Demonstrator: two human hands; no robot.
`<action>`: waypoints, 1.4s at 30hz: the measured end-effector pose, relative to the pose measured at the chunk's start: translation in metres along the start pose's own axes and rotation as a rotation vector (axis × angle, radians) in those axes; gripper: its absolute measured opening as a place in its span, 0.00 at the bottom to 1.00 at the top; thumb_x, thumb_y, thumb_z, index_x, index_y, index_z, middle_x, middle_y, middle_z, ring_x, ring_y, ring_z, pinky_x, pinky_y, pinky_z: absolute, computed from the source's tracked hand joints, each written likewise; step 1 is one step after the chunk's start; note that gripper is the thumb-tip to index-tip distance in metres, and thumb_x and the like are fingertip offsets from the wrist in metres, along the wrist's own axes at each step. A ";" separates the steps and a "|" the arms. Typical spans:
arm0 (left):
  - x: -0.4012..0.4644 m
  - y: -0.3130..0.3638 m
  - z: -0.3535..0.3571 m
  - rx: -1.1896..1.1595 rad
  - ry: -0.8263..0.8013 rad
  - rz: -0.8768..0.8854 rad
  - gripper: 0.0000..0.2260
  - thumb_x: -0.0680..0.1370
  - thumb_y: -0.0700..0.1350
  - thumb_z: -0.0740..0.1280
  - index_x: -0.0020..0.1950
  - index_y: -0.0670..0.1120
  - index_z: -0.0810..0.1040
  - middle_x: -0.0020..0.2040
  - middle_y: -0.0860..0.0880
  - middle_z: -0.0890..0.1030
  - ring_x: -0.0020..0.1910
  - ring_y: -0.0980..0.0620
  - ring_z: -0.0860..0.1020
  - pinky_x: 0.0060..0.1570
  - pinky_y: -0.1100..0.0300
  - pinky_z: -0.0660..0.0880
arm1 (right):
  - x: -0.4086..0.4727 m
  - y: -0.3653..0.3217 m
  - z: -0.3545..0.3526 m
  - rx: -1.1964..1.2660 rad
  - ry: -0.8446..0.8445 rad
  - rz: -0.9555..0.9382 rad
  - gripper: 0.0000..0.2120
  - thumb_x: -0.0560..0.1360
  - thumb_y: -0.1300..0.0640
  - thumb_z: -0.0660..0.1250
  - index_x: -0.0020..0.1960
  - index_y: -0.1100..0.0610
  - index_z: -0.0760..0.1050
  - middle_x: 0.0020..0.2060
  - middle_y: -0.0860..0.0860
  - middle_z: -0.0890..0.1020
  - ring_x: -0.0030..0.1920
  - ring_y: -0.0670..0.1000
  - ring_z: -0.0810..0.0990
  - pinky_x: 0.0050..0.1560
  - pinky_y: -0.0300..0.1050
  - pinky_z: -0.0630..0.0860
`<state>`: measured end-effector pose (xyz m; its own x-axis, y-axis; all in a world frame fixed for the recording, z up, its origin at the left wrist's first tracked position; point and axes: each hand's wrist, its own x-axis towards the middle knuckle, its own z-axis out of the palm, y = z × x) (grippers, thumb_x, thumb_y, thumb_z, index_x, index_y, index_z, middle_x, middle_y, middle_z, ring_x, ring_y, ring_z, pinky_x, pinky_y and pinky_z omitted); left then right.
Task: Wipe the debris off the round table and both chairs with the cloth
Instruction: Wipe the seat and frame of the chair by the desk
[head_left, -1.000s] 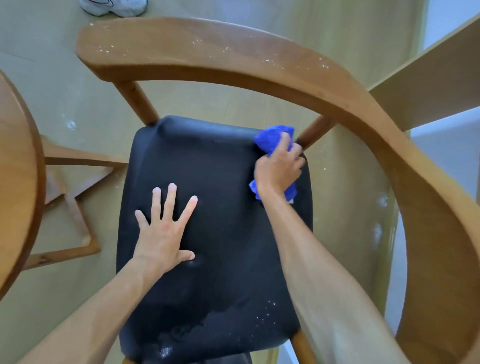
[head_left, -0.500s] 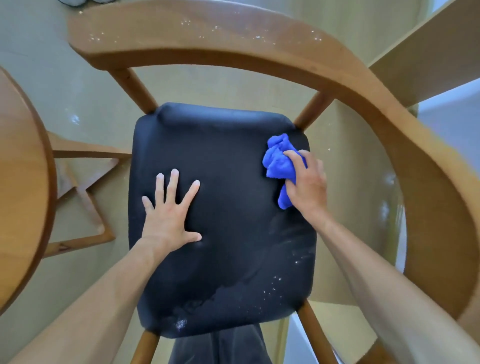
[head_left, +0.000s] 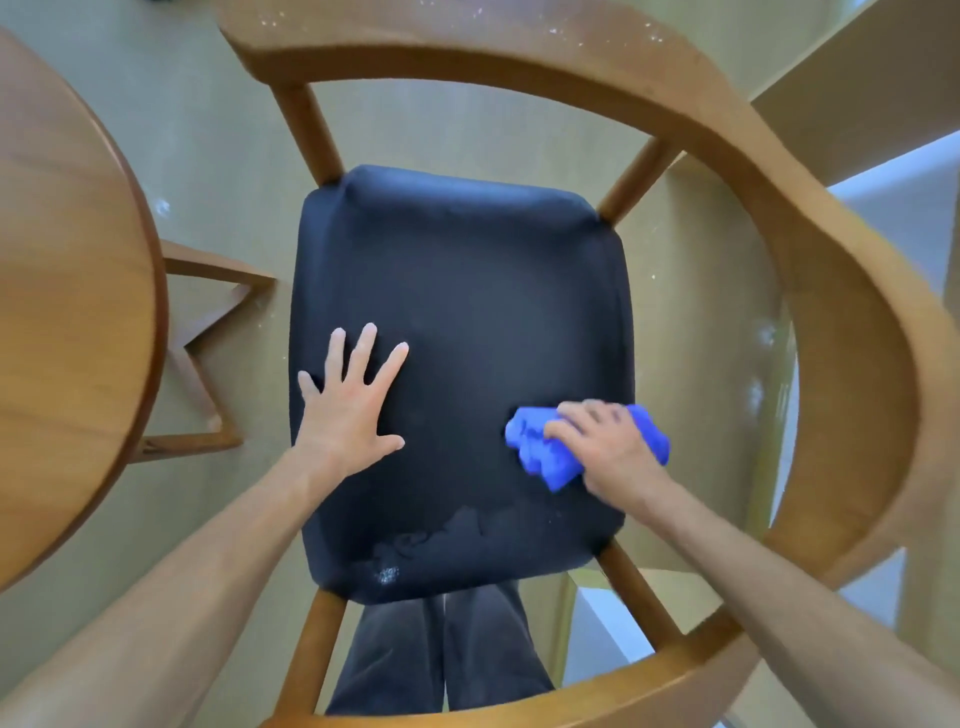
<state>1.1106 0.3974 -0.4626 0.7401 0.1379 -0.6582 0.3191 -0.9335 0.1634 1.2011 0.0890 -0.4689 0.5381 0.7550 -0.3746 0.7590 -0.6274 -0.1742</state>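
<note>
The right hand (head_left: 605, 447) holds the blue cloth (head_left: 540, 457), fingers curled over it, on the black seat (head_left: 457, 291). White crumbs (head_left: 387, 574) lie near the seat's front edge, down and left of those fingers. The left hand (head_left: 348, 410) presses flat, fingers spread, about as near to the crumbs.

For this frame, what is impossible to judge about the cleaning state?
Head view only:
- Round table: cut off by the left edge, most of the top unseen.
- Second chair: not in view.
- Seat under the left hand, right hand and blue cloth: covered.
- Curved backrest: top rail cropped.
</note>
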 end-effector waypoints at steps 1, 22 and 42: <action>-0.010 -0.002 0.008 -0.007 -0.011 -0.010 0.50 0.70 0.59 0.74 0.78 0.59 0.40 0.77 0.50 0.32 0.76 0.41 0.33 0.69 0.32 0.58 | 0.009 0.018 -0.011 0.046 0.041 0.171 0.31 0.54 0.73 0.64 0.54 0.52 0.69 0.53 0.52 0.78 0.49 0.60 0.77 0.46 0.54 0.73; -0.018 -0.003 0.030 -0.075 -0.031 -0.045 0.53 0.64 0.53 0.80 0.78 0.59 0.48 0.77 0.53 0.31 0.75 0.43 0.30 0.68 0.30 0.58 | -0.027 -0.122 -0.003 0.242 -0.387 0.399 0.29 0.62 0.72 0.65 0.60 0.56 0.62 0.58 0.56 0.65 0.56 0.59 0.66 0.34 0.49 0.63; -0.017 -0.009 0.036 -0.071 -0.010 -0.016 0.53 0.65 0.54 0.79 0.78 0.60 0.46 0.76 0.53 0.29 0.75 0.42 0.30 0.68 0.31 0.60 | -0.031 -0.093 0.003 0.207 -0.270 0.550 0.23 0.66 0.68 0.67 0.57 0.56 0.65 0.55 0.55 0.67 0.55 0.58 0.70 0.40 0.49 0.68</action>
<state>1.0733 0.3918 -0.4793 0.7289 0.1487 -0.6683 0.3722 -0.9054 0.2044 1.1124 0.1237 -0.4441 0.6966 0.2550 -0.6706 0.2977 -0.9532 -0.0531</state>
